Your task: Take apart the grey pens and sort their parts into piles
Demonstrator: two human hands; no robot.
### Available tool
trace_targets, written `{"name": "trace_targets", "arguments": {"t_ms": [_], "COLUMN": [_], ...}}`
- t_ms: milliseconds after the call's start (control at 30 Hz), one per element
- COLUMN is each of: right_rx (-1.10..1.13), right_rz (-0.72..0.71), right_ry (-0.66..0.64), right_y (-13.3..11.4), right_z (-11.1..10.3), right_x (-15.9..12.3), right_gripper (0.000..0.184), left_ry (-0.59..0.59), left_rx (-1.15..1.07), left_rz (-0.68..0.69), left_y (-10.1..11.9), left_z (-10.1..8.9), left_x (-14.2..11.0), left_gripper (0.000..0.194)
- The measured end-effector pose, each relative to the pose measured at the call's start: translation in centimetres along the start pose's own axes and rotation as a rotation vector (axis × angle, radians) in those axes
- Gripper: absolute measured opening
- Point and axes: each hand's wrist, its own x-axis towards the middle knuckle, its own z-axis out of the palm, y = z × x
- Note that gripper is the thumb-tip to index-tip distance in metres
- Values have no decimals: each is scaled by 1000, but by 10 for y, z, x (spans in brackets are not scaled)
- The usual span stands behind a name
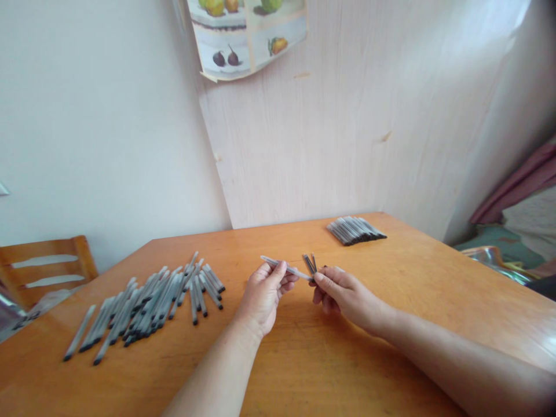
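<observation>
My left hand [266, 289] pinches a pale, translucent pen [299, 273] between thumb and fingers, its far-left tip sticking up past the thumb. The pen's other end meets the fingers of my right hand [336, 288]. Closed in that right hand are a few thin dark sticks that look like pen refills [309, 264], pointing up and away. Whether the right fingers also grip the pen's end, I cannot tell. To the left, a loose pile of translucent pens with black ends [152, 301] lies spread on the wooden table [295, 359].
At the table's back right lies a neat row of similar pens with dark ends [356, 230]. A wooden chair [82, 258] stands at the left. Behind the table is a wall panel [313, 156] with a fruit picture [252, 35]. Fabric [530, 214] is heaped at the right.
</observation>
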Motion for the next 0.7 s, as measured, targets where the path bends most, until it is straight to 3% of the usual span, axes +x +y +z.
{"name": "trace_targets", "arguments": {"t_ms": [200, 367, 533, 700], "right_rx": [3, -10, -22, -17], "right_rz": [-50, 2, -33, 15], "right_ry": [50, -23, 46, -28], "right_y": [-1, 0, 2, 3], "right_z": [1, 1, 1, 1], "right_x": [0, 0, 0, 1], "right_gripper": [31, 35, 29, 34], "left_ry": [3, 11, 3, 17], "left_rx": [11, 12, 7, 5], "left_rz": [-5, 0, 5, 2], "left_y": [1, 0, 0, -1], "left_z": [1, 0, 0, 2], "left_x": [0, 1, 1, -1], "left_gripper": [29, 29, 29, 31]}}
